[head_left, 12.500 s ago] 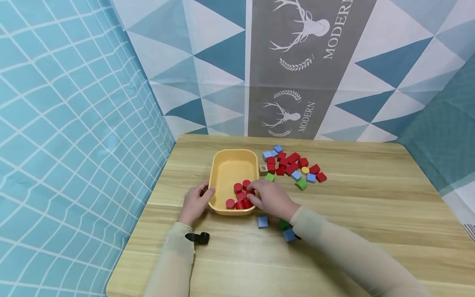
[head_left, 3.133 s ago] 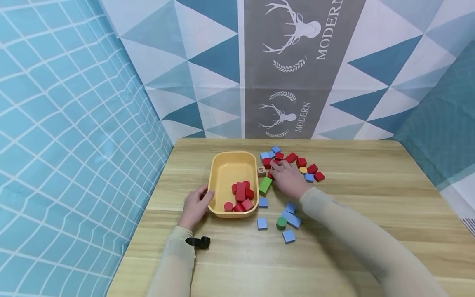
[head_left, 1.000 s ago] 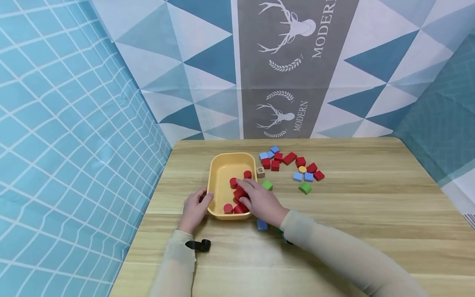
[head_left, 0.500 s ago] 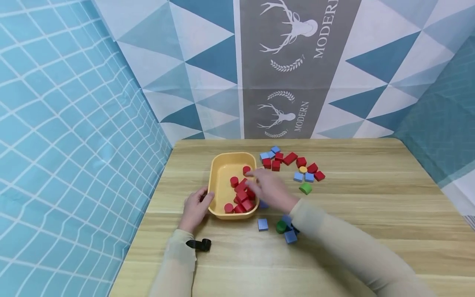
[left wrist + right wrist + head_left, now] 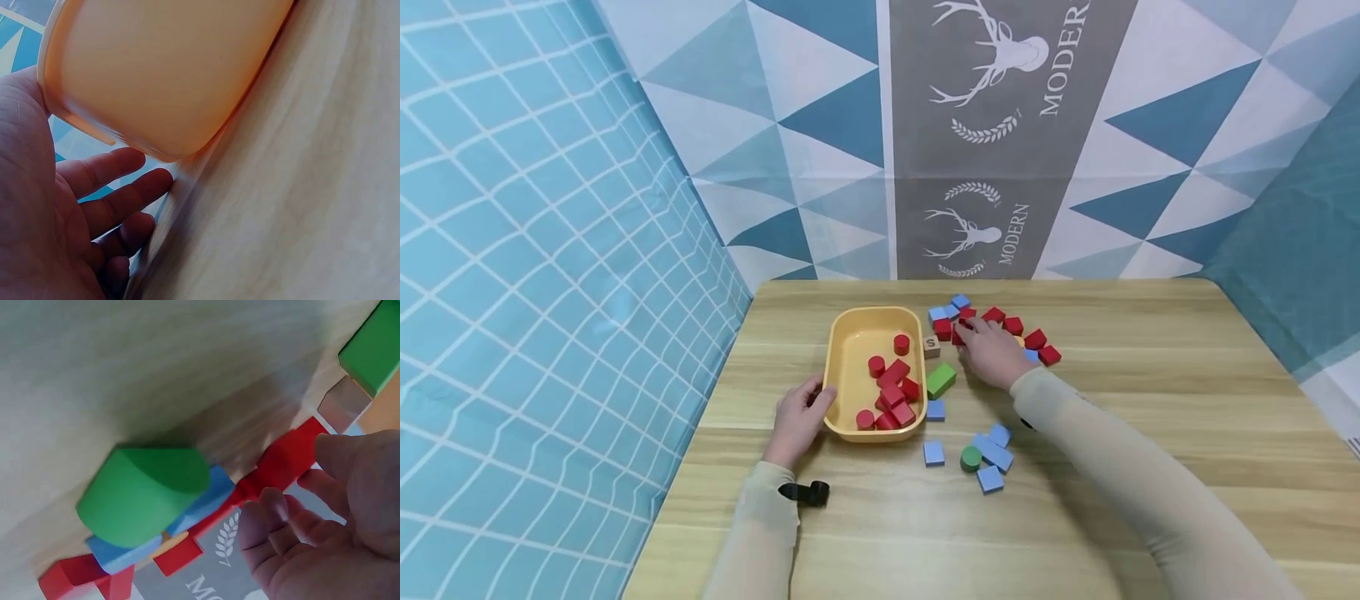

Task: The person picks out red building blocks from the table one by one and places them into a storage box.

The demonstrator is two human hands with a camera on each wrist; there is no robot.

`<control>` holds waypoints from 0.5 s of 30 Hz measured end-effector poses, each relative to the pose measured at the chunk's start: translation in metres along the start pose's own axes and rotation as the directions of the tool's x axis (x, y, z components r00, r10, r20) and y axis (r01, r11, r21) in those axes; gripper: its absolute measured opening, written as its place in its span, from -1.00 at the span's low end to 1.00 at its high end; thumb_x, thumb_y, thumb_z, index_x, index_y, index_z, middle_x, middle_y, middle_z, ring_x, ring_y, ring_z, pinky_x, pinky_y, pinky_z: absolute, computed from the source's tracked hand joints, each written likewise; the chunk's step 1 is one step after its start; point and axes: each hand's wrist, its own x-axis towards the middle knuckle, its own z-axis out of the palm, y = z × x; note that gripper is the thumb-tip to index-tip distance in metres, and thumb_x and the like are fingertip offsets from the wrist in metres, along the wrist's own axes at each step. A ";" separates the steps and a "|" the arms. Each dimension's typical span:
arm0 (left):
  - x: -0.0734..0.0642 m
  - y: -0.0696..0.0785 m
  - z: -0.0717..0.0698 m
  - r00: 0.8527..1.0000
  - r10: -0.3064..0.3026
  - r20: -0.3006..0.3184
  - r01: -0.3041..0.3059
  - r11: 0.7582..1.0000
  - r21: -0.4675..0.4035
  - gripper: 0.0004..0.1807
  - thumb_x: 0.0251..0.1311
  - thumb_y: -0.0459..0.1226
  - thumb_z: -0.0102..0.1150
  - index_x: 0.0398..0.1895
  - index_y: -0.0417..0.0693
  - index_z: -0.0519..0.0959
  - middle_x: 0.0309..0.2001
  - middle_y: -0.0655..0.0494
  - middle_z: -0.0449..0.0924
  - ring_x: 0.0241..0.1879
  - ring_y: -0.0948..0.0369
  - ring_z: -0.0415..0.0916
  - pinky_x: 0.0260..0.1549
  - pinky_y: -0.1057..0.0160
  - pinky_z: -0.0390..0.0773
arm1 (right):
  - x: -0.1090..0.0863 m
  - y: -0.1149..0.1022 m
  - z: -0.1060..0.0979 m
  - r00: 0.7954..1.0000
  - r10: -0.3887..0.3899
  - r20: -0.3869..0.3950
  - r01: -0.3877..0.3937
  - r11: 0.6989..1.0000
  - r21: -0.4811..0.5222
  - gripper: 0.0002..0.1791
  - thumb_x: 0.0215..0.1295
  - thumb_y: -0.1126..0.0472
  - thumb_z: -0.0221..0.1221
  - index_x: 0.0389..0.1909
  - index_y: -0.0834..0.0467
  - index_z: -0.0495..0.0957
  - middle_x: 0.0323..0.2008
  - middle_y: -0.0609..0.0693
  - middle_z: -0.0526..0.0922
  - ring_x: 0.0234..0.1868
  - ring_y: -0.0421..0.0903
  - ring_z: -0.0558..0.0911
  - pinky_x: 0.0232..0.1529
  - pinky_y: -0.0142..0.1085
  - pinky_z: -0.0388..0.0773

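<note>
Nearest on the wooden worktop (image 5: 880, 525), a green cylindrical block (image 5: 971, 458) sits among flat blue blocks (image 5: 990, 479). Just beyond, the left hand (image 5: 797, 418) holds the near left side of a yellow plastic tray (image 5: 853, 354), thumb over the rim, its other fingers loosely curved outside. The tray's long axis runs away from the person; red cylinders and oblong pieces (image 5: 877, 367) lie in its near and right parts. A green rectangular block (image 5: 941, 381) and a pale wooden cube marked S (image 5: 932, 347) are just outside its right wall.

Past these, the right hand (image 5: 995, 354) is bent over a small red block (image 5: 957, 337); whether it pinches the block cannot be told. That block lies at its fingertips, well apart from the left hand, and its long axis is covered. From there the tray lies leftward and nearer the person, beyond the S cube. The right wrist view shows a green half-round block (image 5: 144, 494) hidden in the head view; the left wrist view shows the fingers beneath the rim. Farther back are small blue blocks (image 5: 961, 301) and patterned cloth (image 5: 835, 142).
</note>
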 end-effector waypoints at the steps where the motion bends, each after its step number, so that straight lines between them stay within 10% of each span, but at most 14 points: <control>1: 0.000 0.001 0.000 1.000 -0.001 -0.002 0.001 1.000 0.000 -0.55 0.50 0.00 0.17 0.28 -0.01 0.70 -0.12 -0.04 0.75 -0.02 0.05 0.55 0.09 0.07 0.47 | 0.001 0.000 -0.001 1.000 -0.010 -0.007 0.010 1.000 -0.011 -0.43 0.55 0.12 0.23 0.47 0.26 0.49 0.51 0.31 0.45 0.48 0.37 0.46 0.48 0.21 0.43; 8: 0.001 0.003 0.000 1.000 -0.004 -0.004 0.004 1.000 0.006 -0.54 0.51 0.00 0.17 0.30 -0.02 0.69 -0.12 -0.03 0.75 -0.03 0.08 0.51 0.08 0.10 0.44 | 0.000 -0.002 -0.007 0.998 -0.014 0.055 0.013 1.000 0.026 -0.83 0.42 0.19 0.38 -0.12 0.16 0.61 -0.34 0.05 0.68 -0.29 0.01 0.64 -0.18 -0.09 0.69; 15: -0.001 0.004 -0.001 1.000 -0.015 -0.003 0.015 1.000 0.008 -0.53 0.50 0.01 0.17 0.31 -0.01 0.68 -0.10 -0.03 0.76 0.00 0.06 0.52 0.10 0.07 0.44 | -0.005 -0.024 -0.030 0.988 0.072 -0.136 -0.041 0.975 0.219 -0.76 0.45 0.12 0.36 0.02 0.10 0.62 -0.16 0.07 0.73 -0.16 0.07 0.66 -0.10 -0.02 0.68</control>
